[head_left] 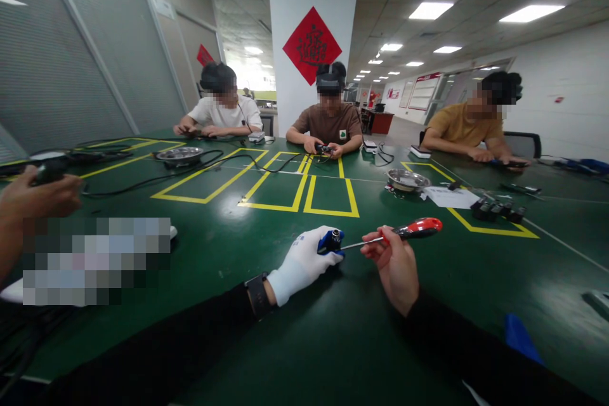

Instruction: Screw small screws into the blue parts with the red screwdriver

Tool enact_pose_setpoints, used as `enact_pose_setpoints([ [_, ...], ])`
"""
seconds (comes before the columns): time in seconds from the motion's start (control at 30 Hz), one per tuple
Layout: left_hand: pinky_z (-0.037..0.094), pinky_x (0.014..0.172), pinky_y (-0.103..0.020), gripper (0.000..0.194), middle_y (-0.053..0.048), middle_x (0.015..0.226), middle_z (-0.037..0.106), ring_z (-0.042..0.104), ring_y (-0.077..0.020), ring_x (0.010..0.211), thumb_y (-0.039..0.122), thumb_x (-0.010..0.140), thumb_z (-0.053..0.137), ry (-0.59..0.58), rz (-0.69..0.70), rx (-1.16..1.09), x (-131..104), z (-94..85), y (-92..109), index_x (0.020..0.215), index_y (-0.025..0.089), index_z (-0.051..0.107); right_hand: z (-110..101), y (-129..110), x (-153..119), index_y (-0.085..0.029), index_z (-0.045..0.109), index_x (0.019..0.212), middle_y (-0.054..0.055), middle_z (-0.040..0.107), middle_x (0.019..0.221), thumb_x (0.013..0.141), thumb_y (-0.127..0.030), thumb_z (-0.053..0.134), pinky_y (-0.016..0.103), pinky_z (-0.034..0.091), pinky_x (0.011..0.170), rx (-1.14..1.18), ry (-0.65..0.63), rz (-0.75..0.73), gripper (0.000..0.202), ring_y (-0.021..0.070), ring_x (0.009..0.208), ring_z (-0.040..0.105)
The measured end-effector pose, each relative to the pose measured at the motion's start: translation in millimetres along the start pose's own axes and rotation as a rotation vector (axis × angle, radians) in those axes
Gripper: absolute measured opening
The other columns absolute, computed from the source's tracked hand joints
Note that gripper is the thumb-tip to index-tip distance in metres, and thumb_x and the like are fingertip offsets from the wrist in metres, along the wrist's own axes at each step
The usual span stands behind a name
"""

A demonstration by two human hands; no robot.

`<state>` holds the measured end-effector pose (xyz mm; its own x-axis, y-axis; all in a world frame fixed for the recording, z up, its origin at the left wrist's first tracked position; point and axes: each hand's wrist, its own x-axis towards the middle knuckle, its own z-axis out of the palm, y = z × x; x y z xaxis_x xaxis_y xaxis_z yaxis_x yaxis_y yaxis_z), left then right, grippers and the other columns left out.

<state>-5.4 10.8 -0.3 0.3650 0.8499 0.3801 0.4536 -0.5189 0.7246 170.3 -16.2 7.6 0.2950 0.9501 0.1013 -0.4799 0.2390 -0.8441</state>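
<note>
My left hand [309,259], in a white glove with blue fingertips, is wrapped round a small black part [335,241] with a round metal end on top. My right hand [394,263] is bare and holds a screwdriver [419,227] with a red and black handle. Its thin metal shaft points left, and the tip is at the black part or close beside it; whether they touch is too small to tell. Both hands are above the green table [352,355].
Metal bowls [408,180] [179,155] stand farther back. At the right are a white paper [447,196], several black parts [495,208] and a blue object [521,337]. Another person's hand [42,196] is at the left, near cables. Three people sit across the table.
</note>
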Motion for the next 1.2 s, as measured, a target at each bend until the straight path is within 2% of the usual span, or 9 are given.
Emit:
enact_pose_setpoints([
  [0.13,0.051,0.081,-0.031,0.032,-0.001,0.098,0.069,0.064,-0.0198,0.089,0.026,0.074,0.066,-0.004,-0.011,0.031,1.6,0.0,0.2,0.106,0.024,0.063,1.4,-6.4,-1.3,-0.018,0.052,0.084,0.0,0.067,0.067,0.085,-0.032,0.058,0.024,0.048,0.051,-0.021,0.016,-0.118,0.015,0.0122,0.052,0.061],
  [0.23,0.049,0.086,-0.033,0.036,-0.003,0.103,0.068,0.063,-0.021,0.094,0.029,0.076,0.066,-0.006,0.038,0.079,2.4,-0.5,-2.6,0.111,0.023,0.062,2.0,-12.6,-6.6,-0.019,0.052,0.087,-0.001,0.067,0.07,0.088,-0.03,0.055,0.025,0.048,0.051,-0.098,-0.071,-0.298,0.012,0.0126,0.053,0.061],
  [0.47,0.03,0.109,-0.051,0.092,-0.013,0.138,0.049,0.039,-0.036,0.13,0.05,0.062,0.076,-0.031,0.139,0.289,-0.1,1.4,-15.3,0.141,0.021,0.037,1.3,-11.4,-21.4,-0.021,0.048,0.091,-0.002,0.066,0.071,0.093,-0.028,0.047,0.026,0.045,0.048,-0.25,-0.272,-0.504,0.007,0.0116,0.05,0.058],
  [0.63,0.034,0.107,-0.05,0.087,-0.014,0.137,0.049,0.044,-0.0332,0.126,0.052,0.067,0.072,-0.005,0.168,0.291,3.2,-1.7,-15.5,0.14,0.02,0.038,-2.3,-5.3,-21.1,-0.022,0.047,0.094,-0.001,0.067,0.075,0.094,-0.026,0.046,0.027,0.048,0.052,-0.323,-0.411,-0.536,0.004,0.0113,0.053,0.06],
  [0.8,0.026,0.113,-0.049,0.099,-0.016,0.146,0.036,0.034,-0.0338,0.134,0.06,0.066,0.069,0.102,0.47,0.311,5.2,-39.6,-6.6,0.145,0.016,0.027,-6.2,-2.3,-20.0,-0.023,0.048,0.097,0.0,0.065,0.08,0.093,-0.027,0.049,0.028,0.049,0.057,-0.348,-0.472,-0.511,0.005,0.0118,0.06,0.061],
  [0.87,0.024,0.113,-0.05,0.085,-0.015,0.149,0.031,0.031,-0.033,0.136,0.059,0.078,0.056,0.186,0.527,0.254,4.3,-51.6,-7.4,0.145,0.016,0.026,-6.4,-1.7,-20.3,-0.023,0.048,0.097,0.0,0.064,0.08,0.093,-0.027,0.05,0.029,0.049,0.058,-0.348,-0.481,-0.506,0.006,0.0117,0.06,0.06],
  [0.97,0.029,0.111,-0.048,0.062,-0.015,0.146,0.036,0.036,-0.0283,0.134,0.046,0.092,0.037,0.299,0.443,0.137,1.6,-51.5,-12.2,0.144,0.015,0.027,-6.1,-0.4,-20.4,-0.023,0.048,0.097,0.0,0.064,0.08,0.093,-0.028,0.05,0.029,0.049,0.059,-0.38,-0.49,-0.492,0.007,0.0119,0.06,0.06],
  [1.07,0.035,0.108,-0.044,0.053,-0.012,0.136,0.05,0.046,-0.0256,0.126,0.043,0.09,0.044,0.18,0.326,0.158,-0.3,-36.8,-14.8,0.137,0.017,0.041,-6.1,1.0,-19.8,-0.023,0.047,0.096,-0.001,0.064,0.079,0.093,-0.028,0.05,0.029,0.048,0.058,-0.391,-0.491,-0.486,0.006,0.0119,0.06,0.06],
  [1.2,0.034,0.109,-0.045,0.074,-0.012,0.134,0.052,0.046,-0.0293,0.126,0.047,0.073,0.069,-0.007,0.36,0.326,0.2,-18.9,-12.6,0.136,0.019,0.043,-6.6,2.1,-19.2,-0.023,0.048,0.097,-0.001,0.064,0.079,0.093,-0.027,0.05,0.03,0.048,0.058,-0.382,-0.484,-0.498,0.006,0.0123,0.06,0.06],
])
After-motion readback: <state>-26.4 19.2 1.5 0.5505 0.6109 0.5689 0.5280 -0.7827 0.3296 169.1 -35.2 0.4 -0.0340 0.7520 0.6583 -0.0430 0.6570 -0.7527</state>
